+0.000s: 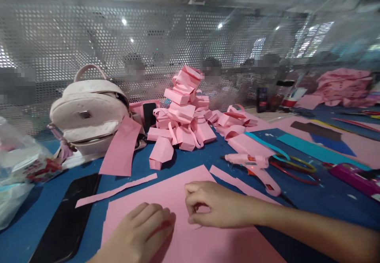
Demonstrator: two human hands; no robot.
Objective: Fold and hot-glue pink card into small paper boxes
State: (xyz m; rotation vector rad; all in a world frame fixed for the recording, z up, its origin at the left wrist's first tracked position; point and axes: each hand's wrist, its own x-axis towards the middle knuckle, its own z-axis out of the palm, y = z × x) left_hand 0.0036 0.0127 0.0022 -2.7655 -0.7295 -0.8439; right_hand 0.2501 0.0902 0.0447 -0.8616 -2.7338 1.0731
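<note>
While both hands rest on it, the pink sheet (178, 219) lies on the blue surface (326, 199).
Left hand (142, 231) presses down loosely curled, holding nothing; right hand (213, 205) is curled, fingertips pinching the paper.

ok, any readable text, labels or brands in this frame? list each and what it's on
No text in this frame can be read.
Glue gun: a small label on the body, too blurred to read.
Plastic bag: red printed packaging inside, lettering illegible.
Dark bottles at the back: labels too small and blurred.
Backpack: metal plate, no legible marking.
Pink paper sheet under the left hand and right hand: no print visible.
</note>
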